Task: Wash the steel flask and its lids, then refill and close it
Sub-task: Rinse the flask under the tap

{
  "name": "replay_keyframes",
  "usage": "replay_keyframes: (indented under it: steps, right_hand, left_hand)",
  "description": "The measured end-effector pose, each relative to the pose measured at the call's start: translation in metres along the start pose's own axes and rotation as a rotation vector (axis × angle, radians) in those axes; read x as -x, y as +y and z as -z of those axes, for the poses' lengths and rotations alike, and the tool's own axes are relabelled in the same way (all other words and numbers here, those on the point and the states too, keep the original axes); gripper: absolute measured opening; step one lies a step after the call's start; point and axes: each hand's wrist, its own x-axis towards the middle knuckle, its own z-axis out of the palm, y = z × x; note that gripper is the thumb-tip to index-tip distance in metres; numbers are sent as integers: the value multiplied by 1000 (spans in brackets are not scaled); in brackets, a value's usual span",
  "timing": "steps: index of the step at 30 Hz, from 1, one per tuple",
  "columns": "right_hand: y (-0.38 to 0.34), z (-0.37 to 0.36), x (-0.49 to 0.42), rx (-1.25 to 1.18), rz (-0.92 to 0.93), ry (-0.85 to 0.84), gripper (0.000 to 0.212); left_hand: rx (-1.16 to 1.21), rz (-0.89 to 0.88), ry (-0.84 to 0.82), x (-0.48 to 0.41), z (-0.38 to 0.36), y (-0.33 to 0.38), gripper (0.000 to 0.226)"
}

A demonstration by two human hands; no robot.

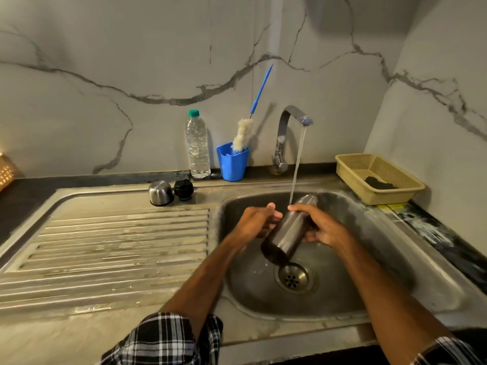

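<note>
Head view: left hand point(259, 219) and right hand point(325, 227) grip the tilted steel flask point(287, 234) (dark, glossy).

Flask point(288, 233): dark brushed steel, lighter grey at the neck.
Lid cup point(160, 193), sink's back edge: shiny silver, black band at the base.
Stopper point(183, 189) beside it: gloss black.
Bottle point(197, 146): clear, ribbed, teal-green cap.
Cup point(232, 162): bright blue.
Brush point(243, 135) in it: blue handle, off-white fluffy head.
Tap point(286, 135): chrome, bluish tip.
Basket point(350, 164), worktop's back right corner: pale yellow-beige, mesh lattice.
Scrub pad point(380, 183) inside: grey-black.
Sink point(369, 259): dull grey steel; ribbed drainer point(118, 246) with whitish stains.
Worktop point(26, 191): black, yellow and white smears along the right edge.
Wall point(105, 48): off-white marble, dark grey veins.
Sleeves point(168, 338): black-and-white check.
</note>
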Motion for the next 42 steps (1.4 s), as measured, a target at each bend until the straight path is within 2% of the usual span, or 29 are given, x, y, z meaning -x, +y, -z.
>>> replay_keyframes:
  steps: [2,6,10,15,18,22,24,27,29,33,37,40,42]
  right_hand:
    - [5,3,-6,-91,-116,-59,63]
    - [11,0,-13,-229,-122,-156,66]
    - [8,-5,-7,-403,-170,-204,69]
    - [8,-5,-10,-469,-243,-227,71]
    - [2,-1,-8,-353,-162,-244,59]
    - [-5,1,-4,-155,5,-54,67]
    - [1,-4,-8,49,139,47,76]
    - [12,-16,-8,419,267,151,79]
    - [12,-21,-7,574,353,199,82]
    - [2,-25,-5,439,553,314,83]
    - [9,-31,-6,673,473,245,81]
    - [2,-32,-4,521,585,312,83]
    - [-1,-32,-4,461,593,334,86]
  left_hand:
    - [108,34,-42,5,5,6,46]
    - [359,78,-43,4,11,8,49]
    - [351,95,5,1,11,6,42]
    - [316,108,24,4,9,7,38]
    - [303,107,45,4,11,5,35]
    - [290,80,100,4,13,3,32]
    - [296,55,135,1,15,1,30]
    - [298,35,175,-1,16,-2,26]
    - [293,31,181,-2,16,-3,24]
    - [279,23,173,-3,14,-4,22]
    - [253,6,174,-4,12,-6,21]
    - [239,3,161,-6,12,-7,20]
    - [239,1,166,-8,13,-6,19]
